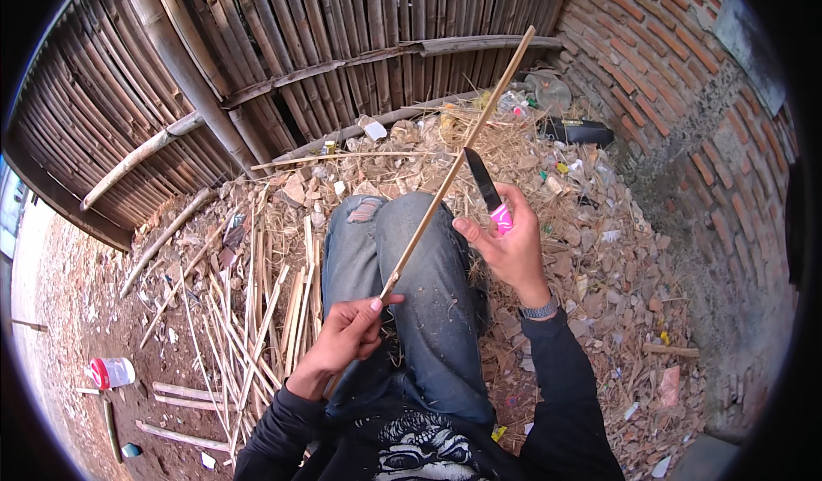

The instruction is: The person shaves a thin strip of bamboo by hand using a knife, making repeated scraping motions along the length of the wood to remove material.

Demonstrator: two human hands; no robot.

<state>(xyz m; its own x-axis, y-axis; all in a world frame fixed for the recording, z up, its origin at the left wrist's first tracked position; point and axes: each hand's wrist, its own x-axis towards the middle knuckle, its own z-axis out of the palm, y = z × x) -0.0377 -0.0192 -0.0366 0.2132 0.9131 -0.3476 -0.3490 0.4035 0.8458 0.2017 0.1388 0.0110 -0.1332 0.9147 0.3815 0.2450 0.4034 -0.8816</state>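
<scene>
My left hand (349, 334) is closed around the lower part of a long, narrow bamboo strip (435, 203), which slants up and away to the right across my knees. In my right hand (514, 246) is a knife (484, 177) with a dark, broad blade and a pink-and-white handle. The blade points up and away, its tip close beside the strip's upper half; whether the two touch I cannot tell. My right thumb reaches toward the strip. Beneath the strip are my knees in worn blue jeans (419, 258).
Split bamboo strips (257, 327) lie piled on the ground left of my legs. A clear cup with a red rim (111, 373) sits farther left. Rubble and straw (591, 276) cover the right side. A bamboo wall (342, 44) stands ahead, a brick wall (685, 113) at right, a black case (575, 131) near it.
</scene>
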